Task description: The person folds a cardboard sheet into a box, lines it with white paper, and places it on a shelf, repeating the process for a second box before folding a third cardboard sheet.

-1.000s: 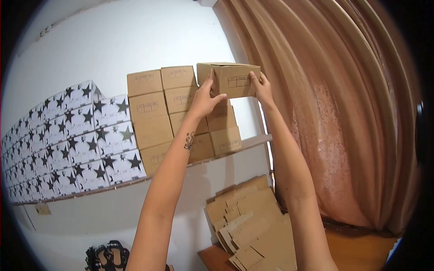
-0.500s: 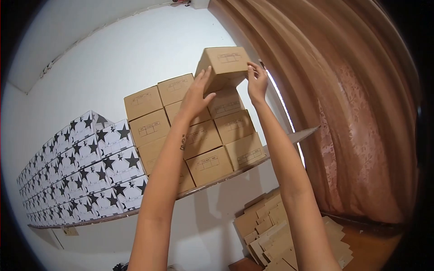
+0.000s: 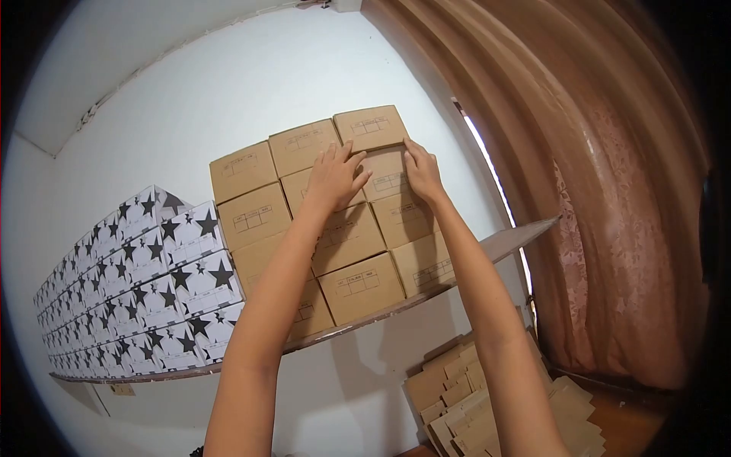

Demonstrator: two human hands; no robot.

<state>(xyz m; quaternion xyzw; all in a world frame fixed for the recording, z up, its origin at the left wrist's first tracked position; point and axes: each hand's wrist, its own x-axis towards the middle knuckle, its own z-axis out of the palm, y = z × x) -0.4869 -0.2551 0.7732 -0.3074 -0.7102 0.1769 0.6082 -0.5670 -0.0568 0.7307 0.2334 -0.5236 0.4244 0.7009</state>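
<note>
A brown cardboard box (image 3: 371, 128) sits at the top right of a stack of similar brown boxes (image 3: 352, 284) on a wall shelf. Its printed front faces me and stands nearly level with its neighbour (image 3: 303, 145). My left hand (image 3: 335, 179) is open, fingers spread, with the tips around the box's lower left corner and over the boxes beside it. At the lower right corner, my right hand (image 3: 423, 169) touches the box's edge with fingers stretched upward. Neither hand is wrapped round anything.
White boxes with black stars (image 3: 145, 282) are stacked on the left of the same shelf (image 3: 502, 247). Brown curtains (image 3: 525, 152) hang at the right beside a bright gap. Flattened cardboard pieces (image 3: 457, 388) lie below the shelf.
The top right box was raised and tilted between both hands; it has come down and back onto the stack. Both hands have moved lower and now only touch its lower corners.
</note>
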